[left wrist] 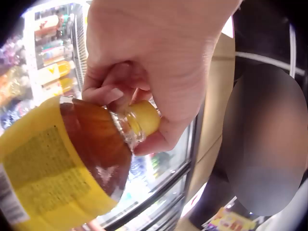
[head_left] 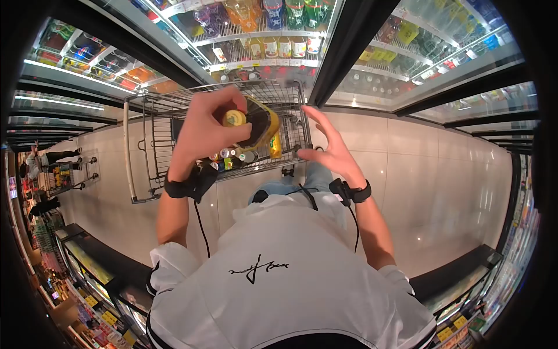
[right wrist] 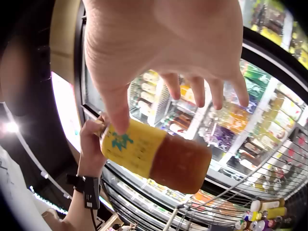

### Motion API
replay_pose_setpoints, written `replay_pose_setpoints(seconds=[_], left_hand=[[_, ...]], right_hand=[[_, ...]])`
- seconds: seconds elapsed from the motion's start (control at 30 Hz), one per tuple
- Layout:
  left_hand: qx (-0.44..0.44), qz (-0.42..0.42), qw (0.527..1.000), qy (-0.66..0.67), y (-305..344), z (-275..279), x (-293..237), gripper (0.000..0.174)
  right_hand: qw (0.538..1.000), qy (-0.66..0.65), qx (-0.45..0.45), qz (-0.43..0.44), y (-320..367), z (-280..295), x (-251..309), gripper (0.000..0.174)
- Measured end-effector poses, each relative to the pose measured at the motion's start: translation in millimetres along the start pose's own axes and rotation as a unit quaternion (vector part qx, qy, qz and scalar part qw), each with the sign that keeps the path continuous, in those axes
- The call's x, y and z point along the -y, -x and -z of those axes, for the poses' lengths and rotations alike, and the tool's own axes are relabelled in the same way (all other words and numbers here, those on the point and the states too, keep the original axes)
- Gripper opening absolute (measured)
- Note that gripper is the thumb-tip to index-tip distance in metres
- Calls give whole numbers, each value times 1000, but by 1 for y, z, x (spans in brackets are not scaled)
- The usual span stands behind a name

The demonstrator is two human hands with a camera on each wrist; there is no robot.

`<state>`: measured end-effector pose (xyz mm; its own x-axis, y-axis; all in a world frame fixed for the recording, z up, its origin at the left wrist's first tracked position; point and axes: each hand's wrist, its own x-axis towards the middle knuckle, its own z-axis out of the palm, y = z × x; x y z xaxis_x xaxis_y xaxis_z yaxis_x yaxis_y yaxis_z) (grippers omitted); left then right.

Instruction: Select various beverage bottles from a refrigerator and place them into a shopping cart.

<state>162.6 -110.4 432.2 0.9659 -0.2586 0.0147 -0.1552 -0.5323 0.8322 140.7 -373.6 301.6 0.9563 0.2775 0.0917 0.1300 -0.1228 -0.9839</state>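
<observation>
Yellow-labelled bottle point(head_left: 260, 127), one, tilted above one wire cart point(head_left: 128, 151). Left hand point(head_left: 206, 125): fingers curled, grip clasping bottle's yellow cap point(left wrist: 148, 119) and neck. Right hand point(head_left: 334, 148): grip unclenched, fingers spread, near bottle. Cart drinks point(head_left: 226, 157): several, overlapping, exact count unclear.

- Left hand point(left wrist: 154, 53): grips a bottle point(left wrist: 98, 144) at its yellow cap point(left wrist: 147, 117), fingers curled about the neck.
- Bottle: clear-walled, with amber-brown contents; it slants toward the lower left of the left wrist view.
- Label point(left wrist: 41, 159): yellow, bearing a block of small dark print, illegible here, and a barcode point(left wrist: 10, 195) at the left edge.
- Background: lit shelves of bottles point(left wrist: 55, 72); a tan panel point(left wrist: 219, 96) at right.
</observation>
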Motion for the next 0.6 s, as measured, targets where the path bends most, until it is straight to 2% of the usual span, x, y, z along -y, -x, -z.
replay_pose_setpoints(seconds=[0.03,0.07,0.1,0.13,0.17,0.2,0.23,0.27,0.3,0.33,0.37,0.43,0.47,0.5,0.57,0.6], left_hand=[[-6,-6,1000,-3,-1,11,-12,22],[8,-83,994,67,-4,21,-23,20],[23,-159,978,134,-6,32,-35,19],[38,-157,972,170,-8,38,-47,17],[33,-163,971,171,-15,38,-49,17],[72,-144,962,220,-24,39,-51,13],[113,-124,949,269,-33,40,-54,11],[111,-129,948,269,-42,35,-49,11],[113,-96,945,293,-51,26,-36,10],[115,-63,940,316,-57,15,-27,12],[114,-66,939,317,-56,4,-21,12],[15,-39,918,394,-47,-20,-9,22],[16,-32,919,393,-42,-29,6,34],[20,-26,919,393,-30,-38,11,34],[33,54,820,569,0,-59,12,45],[38,55,820,568,10,-70,14,45]], right_hand=[[998,-1,46,33,-7,-5,16,82],[994,1,93,64,-13,-7,33,89],[993,6,94,72,-17,-7,55,89],[977,-115,178,37,-21,-6,75,90],[937,-234,258,-2,-24,-5,87,90],[911,-275,306,-28,-30,-5,80,89],[912,-270,308,-26,-27,-9,85,89],[903,-310,295,-32,-21,-18,92,88],[893,-351,280,-37,-14,-27,100,86],[895,-382,221,-65,-2,-35,109,85],[896,-379,222,-65,4,-42,109,85],[904,-398,106,-113,9,-49,101,85],[913,-382,92,-108,11,-49,100,83],[912,-385,88,-113,14,-47,98,83],[949,-299,36,-93,16,-41,96,80],[949,-302,25,-85,16,-40,95,79]])
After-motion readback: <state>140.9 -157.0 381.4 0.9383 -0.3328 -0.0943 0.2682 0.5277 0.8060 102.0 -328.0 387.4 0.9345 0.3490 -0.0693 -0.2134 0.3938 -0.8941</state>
